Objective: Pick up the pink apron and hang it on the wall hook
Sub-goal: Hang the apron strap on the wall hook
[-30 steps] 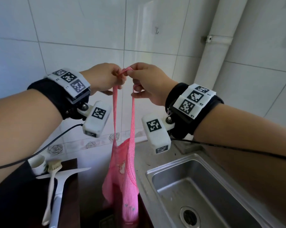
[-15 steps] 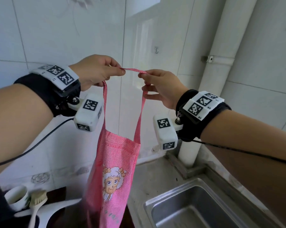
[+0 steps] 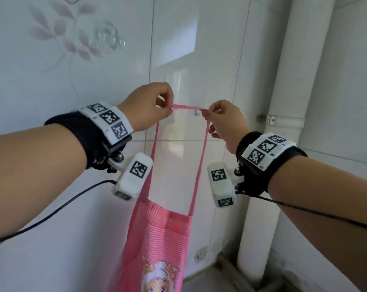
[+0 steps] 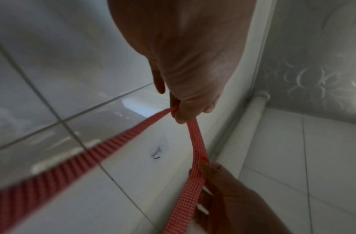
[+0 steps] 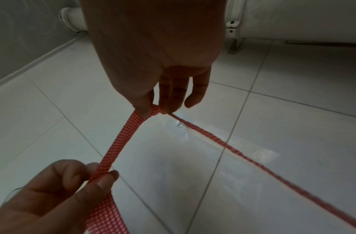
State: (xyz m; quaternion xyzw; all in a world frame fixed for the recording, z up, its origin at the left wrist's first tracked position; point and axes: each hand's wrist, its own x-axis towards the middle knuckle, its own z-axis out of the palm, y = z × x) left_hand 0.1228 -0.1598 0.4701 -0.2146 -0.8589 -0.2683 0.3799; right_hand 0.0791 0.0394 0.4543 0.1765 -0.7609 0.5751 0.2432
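Both hands pinch the pink apron's [image 3: 157,239] neck strap [image 3: 187,107], left hand [image 3: 148,108] at nine o'clock, right hand [image 3: 224,121] at three, stretching it level. The wall hook [image 3: 196,112] sits just behind the strap, nearer the right hand, while the bib hangs toward six.

Soft daylight is reflected as bright glare off the glossy wall tiles [image 3: 178,43] in the head view; both wrist views are rendered dim, grainy, edge-bent, with the near strap [image 4: 42,171] blurred.
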